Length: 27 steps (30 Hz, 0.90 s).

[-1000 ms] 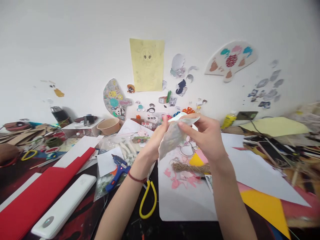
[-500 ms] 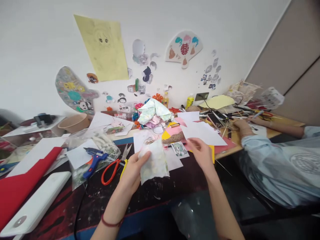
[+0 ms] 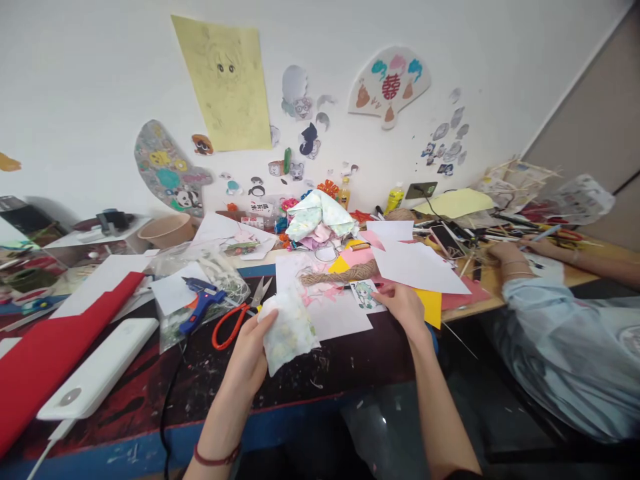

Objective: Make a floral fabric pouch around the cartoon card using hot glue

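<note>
My left hand (image 3: pixel 249 352) is closed on a crumpled piece of white patterned paper (image 3: pixel 289 328), held just above the dark table top. My right hand (image 3: pixel 404 309) lies over the papers to the right, fingers reaching onto a small cut-out picture of a green-haired figure (image 3: pixel 365 294); whether it grips the picture I cannot tell. A coil of twine (image 3: pixel 340 273) and pink paper scraps lie just beyond, on a white sheet (image 3: pixel 336 318).
Orange-handled scissors (image 3: pixel 235 319) and a blue glue gun (image 3: pixel 201 303) lie left of my left hand. A white power bank (image 3: pixel 100 375) and red board (image 3: pixel 50 347) sit far left. Another person's sleeve (image 3: pixel 565 347) and hand (image 3: pixel 505 253) are on the right.
My hands came apart and lowered from in front of my face. The left kept the crumpled paper; the right went out to the cut-out picture. The view swung right, showing the other person.
</note>
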Each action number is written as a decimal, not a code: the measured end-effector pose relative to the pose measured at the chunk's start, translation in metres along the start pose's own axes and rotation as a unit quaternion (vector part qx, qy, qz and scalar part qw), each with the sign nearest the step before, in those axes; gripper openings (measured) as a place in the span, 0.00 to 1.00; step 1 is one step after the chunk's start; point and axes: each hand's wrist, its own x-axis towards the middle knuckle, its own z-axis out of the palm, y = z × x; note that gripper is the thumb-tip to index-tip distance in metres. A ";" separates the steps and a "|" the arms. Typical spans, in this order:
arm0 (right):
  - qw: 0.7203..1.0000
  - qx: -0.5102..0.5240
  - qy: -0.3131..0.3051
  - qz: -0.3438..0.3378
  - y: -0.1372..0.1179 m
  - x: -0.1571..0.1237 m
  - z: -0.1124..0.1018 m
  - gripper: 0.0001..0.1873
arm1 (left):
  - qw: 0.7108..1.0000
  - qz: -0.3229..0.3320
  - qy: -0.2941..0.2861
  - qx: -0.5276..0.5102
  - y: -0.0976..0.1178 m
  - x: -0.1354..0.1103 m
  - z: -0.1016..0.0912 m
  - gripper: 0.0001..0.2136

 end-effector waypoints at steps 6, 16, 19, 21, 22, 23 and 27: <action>0.994 0.074 -0.073 -0.039 0.012 0.017 -0.003 0.16 | 1.000 -0.004 -0.011 -0.003 0.000 0.000 -0.009 0.12; 0.981 0.166 -0.090 -0.031 -0.009 0.014 -0.006 0.24 | 0.999 -0.007 -0.031 -0.025 -0.002 -0.002 -0.023 0.16; 0.970 0.216 -0.104 -0.035 -0.018 0.002 -0.023 0.26 | 0.999 -0.003 -0.039 -0.020 -0.001 -0.001 -0.029 0.19; 0.959 0.254 -0.113 -0.045 -0.025 -0.012 -0.038 0.27 | 0.998 0.012 -0.051 -0.016 0.000 0.001 -0.032 0.20; 0.954 0.271 -0.121 -0.050 -0.031 -0.020 -0.044 0.26 | 0.998 0.022 -0.060 -0.014 0.000 0.003 -0.033 0.20; 0.949 0.285 -0.124 -0.057 -0.038 -0.030 -0.050 0.26 | 0.997 0.031 -0.070 -0.014 0.000 0.004 -0.032 0.20; 0.901 0.396 -0.157 -0.084 -0.082 -0.074 -0.050 0.19 | 0.994 0.042 -0.102 -0.016 0.001 0.005 -0.020 0.17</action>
